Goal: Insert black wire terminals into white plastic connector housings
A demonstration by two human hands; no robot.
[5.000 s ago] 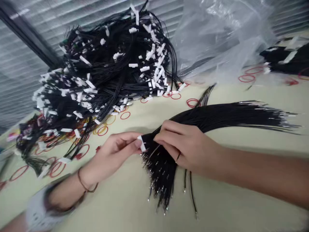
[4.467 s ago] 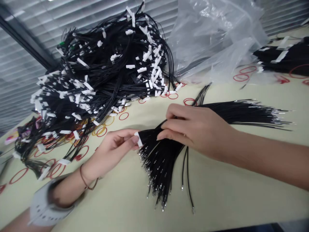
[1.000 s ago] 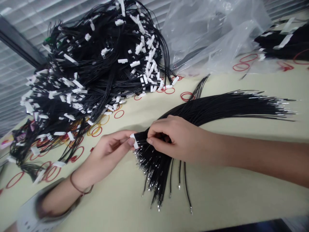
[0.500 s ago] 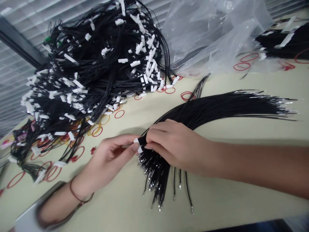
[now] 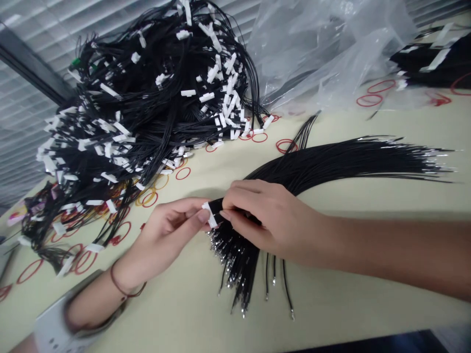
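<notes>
Between thumb and fingers, my left hand (image 5: 176,230) pinches a small white connector housing (image 5: 211,214). Black wires run from the housing to my right hand (image 5: 265,215), whose thumb and fingers are closed on them just beside it. Below and behind my right hand lies a thick bundle of loose black wires (image 5: 331,162). Its near ends, tipped with shiny metal terminals (image 5: 235,279), fan out under my hands. The far ends stretch to the right. How many wires sit in the housing is hidden by my fingers.
A large heap of black wires with white connectors (image 5: 162,98) fills the back left. Red rubber bands (image 5: 183,173) lie scattered on the table (image 5: 331,304). A clear plastic bag (image 5: 331,49) is at the back, with another black wire bundle (image 5: 423,63) at right.
My left hand and the connector have shifted slightly up and left, showing more of the housing and the wires by it. My right hand stays in nearly the same place, still closed.
</notes>
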